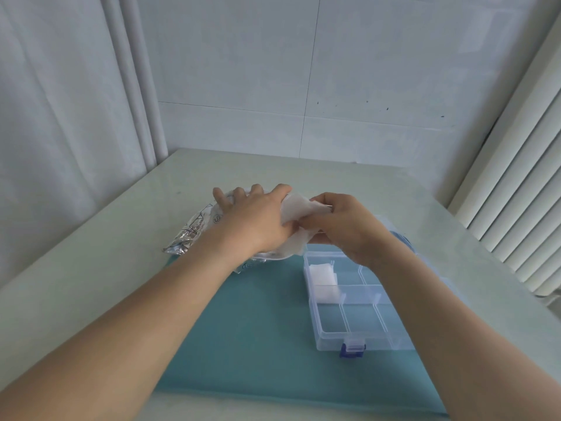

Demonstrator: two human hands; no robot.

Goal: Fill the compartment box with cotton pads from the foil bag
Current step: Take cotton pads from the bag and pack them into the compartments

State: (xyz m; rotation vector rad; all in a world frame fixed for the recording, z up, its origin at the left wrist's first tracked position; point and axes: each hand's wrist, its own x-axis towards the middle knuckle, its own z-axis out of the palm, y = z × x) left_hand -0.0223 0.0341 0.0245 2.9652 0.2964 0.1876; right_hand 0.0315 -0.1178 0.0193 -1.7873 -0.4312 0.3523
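Note:
A crinkled silver foil bag (191, 230) lies on the table at centre left, its near end under my left hand (258, 217). That hand rests on the bag's open end and holds the white cotton pads (296, 208) with its thumb. My right hand (346, 226) pinches the same bunch of pads from the right side, fingers curled around them. The clear plastic compartment box (331, 341) stands open on the teal mat, just below my right wrist. Pads (323, 279) fill its far-left compartment; the other visible compartments hold nothing. My right forearm hides the box's right side.
A teal mat (258, 329) covers the near middle of the pale table (106, 268). The box has a blue latch (352, 350) at its near edge. A tiled wall stands behind the table, a curtain to the left and a ribbed radiator (516, 208) to the right.

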